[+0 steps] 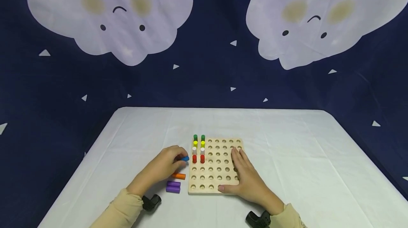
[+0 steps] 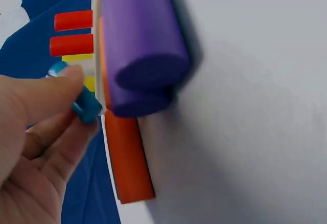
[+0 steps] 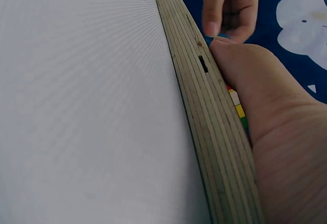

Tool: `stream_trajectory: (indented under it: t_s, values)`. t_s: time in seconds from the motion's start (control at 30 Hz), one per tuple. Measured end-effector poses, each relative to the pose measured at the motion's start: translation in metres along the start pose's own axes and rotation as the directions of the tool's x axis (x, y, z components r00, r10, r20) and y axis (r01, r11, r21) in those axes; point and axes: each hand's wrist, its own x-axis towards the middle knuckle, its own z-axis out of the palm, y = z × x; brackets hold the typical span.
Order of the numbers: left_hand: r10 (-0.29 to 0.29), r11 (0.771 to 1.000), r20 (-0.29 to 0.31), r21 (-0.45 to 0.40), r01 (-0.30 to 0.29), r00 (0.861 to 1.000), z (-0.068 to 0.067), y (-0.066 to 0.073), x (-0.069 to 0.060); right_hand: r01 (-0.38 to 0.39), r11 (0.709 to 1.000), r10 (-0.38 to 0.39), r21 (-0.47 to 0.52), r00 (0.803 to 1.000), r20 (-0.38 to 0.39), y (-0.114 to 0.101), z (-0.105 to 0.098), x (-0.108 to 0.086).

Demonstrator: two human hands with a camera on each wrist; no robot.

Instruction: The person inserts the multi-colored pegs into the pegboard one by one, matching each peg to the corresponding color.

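My left hand (image 1: 165, 162) pinches a blue peg (image 1: 185, 158) between thumb and fingers, just left of a wooden pegboard (image 1: 206, 182). In the left wrist view the thumb covers part of that blue peg (image 2: 87, 106). My right hand (image 1: 247, 178) rests on the board's right side, fingers spread, with its thumb near the front edge. Two columns of pegs stand upright at the board's left: green pegs (image 1: 195, 137) at the back, then yellow pegs (image 1: 195, 144), white pegs (image 1: 202, 150) and red pegs (image 1: 202, 159). The other visible holes hold no pegs.
Left of the board, an orange peg (image 1: 180, 176) lies on the white table (image 1: 287, 143), partly behind my left hand. Two purple pegs (image 1: 173, 187) lie side by side in front of it. A dark blue cloth (image 1: 210, 79) with clouds hangs behind the table.
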Motion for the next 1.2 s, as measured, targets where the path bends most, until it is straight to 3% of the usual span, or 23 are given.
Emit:
stream_trajectory:
  t_s: [0.1, 0.23, 0.37, 0.5, 0.7, 0.93, 1.2]
  values:
    - [-0.028, 0.991, -0.024, -0.13, 0.025, 0.999, 0.0, 0.003, -0.001, 0.0, 1.0, 0.0, -0.003, 1.0, 0.003, -0.001, 0.0, -0.001]
    - [-0.056, 0.957, -0.038, -0.288, 0.043, 0.998, 0.003, 0.009, -0.002, 0.001, 1.0, -0.001, -0.009, 1.0, 0.002, -0.001, -0.001, 0.0]
    - [-0.056, 0.936, -0.028, -0.349, 0.043, 0.998, 0.008, 0.016, 0.0, 0.006, 1.0, -0.006, -0.007, 1.0, -0.005, -0.001, -0.002, 0.001]
    - [-0.021, 0.942, -0.028, -0.335, 0.01, 0.999, 0.014, 0.021, 0.0, 0.0, 1.0, 0.0, -0.004, 1.0, 0.001, -0.001, -0.001, 0.0]
    - [0.018, 0.966, -0.09, -0.255, -0.041, 0.996, 0.025, 0.03, 0.001, 0.011, 1.0, -0.011, -0.006, 1.0, -0.008, -0.001, 0.0, 0.0]
    - [-0.006, 0.992, -0.172, -0.122, -0.015, 0.985, 0.034, 0.041, 0.005, 0.007, 1.0, -0.007, -0.002, 1.0, -0.002, -0.001, -0.001, -0.001]
    - [-0.018, 0.991, -0.163, -0.136, -0.005, 0.987, 0.035, 0.042, 0.005, 0.018, 1.0, -0.018, -0.005, 1.0, -0.006, -0.001, -0.001, -0.001]
